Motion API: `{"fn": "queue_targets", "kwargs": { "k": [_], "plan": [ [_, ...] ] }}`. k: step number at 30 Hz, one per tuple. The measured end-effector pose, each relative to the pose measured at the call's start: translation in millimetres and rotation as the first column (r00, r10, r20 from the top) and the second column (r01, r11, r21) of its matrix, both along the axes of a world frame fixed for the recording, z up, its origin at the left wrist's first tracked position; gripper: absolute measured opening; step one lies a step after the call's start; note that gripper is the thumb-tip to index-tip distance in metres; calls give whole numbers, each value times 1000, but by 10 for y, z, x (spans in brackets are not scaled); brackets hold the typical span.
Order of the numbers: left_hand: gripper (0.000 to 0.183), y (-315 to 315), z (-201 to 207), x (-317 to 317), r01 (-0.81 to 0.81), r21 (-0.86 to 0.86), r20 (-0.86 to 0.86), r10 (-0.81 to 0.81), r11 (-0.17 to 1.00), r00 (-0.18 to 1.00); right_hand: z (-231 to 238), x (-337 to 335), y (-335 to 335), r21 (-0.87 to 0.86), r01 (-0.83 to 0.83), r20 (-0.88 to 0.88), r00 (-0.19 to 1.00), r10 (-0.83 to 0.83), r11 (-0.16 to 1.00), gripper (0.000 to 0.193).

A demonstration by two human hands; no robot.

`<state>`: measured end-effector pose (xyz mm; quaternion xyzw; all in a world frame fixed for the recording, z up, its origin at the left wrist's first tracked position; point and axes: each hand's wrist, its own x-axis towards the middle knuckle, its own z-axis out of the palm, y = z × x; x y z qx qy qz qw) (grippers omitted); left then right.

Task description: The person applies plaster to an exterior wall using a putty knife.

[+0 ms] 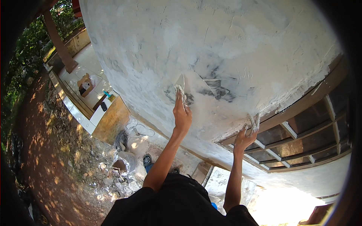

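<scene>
My left hand [182,116] is closed on a putty knife [181,80], its thin blade lying against the wall [151,41]. White paste coats the fingers. The wall curves in the view and carries pale, smeared filler, with dark grey patches [217,89] just right of the blade. Lower right, my right hand [244,140] is closed beside the upper corner of the window frame [279,117]. A whitish, paste-covered piece [255,122] shows at its fingers; I cannot make out its kind. Rough filler runs along the frame's upper edge.
A tiled ledge [89,126] stands at the left, with a teal-handled tool [108,94] and a black object [104,106] on it. Behind lies an open cardboard box [86,85]. An open bucket [124,162] sits on rubble near my shoe [147,161]. A white-splattered surface [220,180] is below.
</scene>
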<state>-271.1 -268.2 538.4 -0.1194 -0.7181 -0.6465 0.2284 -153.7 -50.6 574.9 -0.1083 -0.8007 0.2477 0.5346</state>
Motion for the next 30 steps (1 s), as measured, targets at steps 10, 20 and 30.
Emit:
{"fn": "queue_targets", "kwargs": {
  "k": [10, 20, 30],
  "plan": [
    [69, 1062, -130, 372, 22, -261, -253, -90, 965, 963, 20, 14, -77, 8, 23, 22, 999, -24, 1000, 49],
    [59, 365, 425, 73, -52, -45, -243, 40, 998, 969, 105, 62, 8, 22, 8, -10, 1000, -8, 1000, 35],
    [66, 950, -560, 278, 18, -396, -332, -162, 918, 929, 122, 72, -37, 29, -15, -10, 1000, 16, 999, 37]
  ]
}}
